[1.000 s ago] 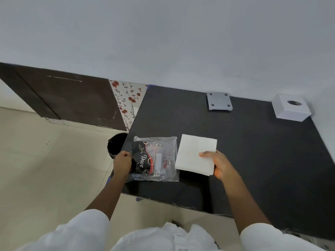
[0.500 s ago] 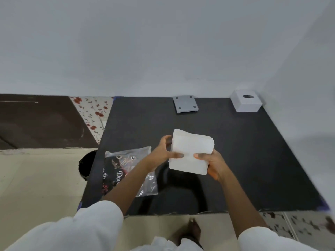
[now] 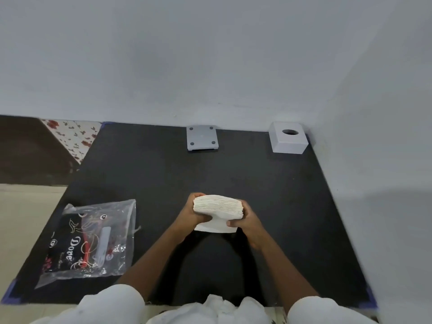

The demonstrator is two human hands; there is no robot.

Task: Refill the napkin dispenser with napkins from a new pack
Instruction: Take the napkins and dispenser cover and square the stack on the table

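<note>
Both hands, left hand (image 3: 190,215) and right hand (image 3: 246,219), clamped on a white napkin stack (image 3: 217,210) above the black table (image 3: 152,174), emptied plastic pack (image 3: 93,239) near left, grey plate (image 3: 202,137) far centre, white dispenser box (image 3: 288,140) far right, open tabletop between.

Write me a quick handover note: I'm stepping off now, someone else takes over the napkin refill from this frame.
Left hand and right hand: both grip the napkin stack, held above the black table.
Emptied plastic pack: lies flat, near left of the table.
White dispenser box: far right corner, base up. Grey lid plate: lies apart from it, far centre.
Done: napkins out of the pack.
Left: load the stack into the box, refit the plate.
</note>
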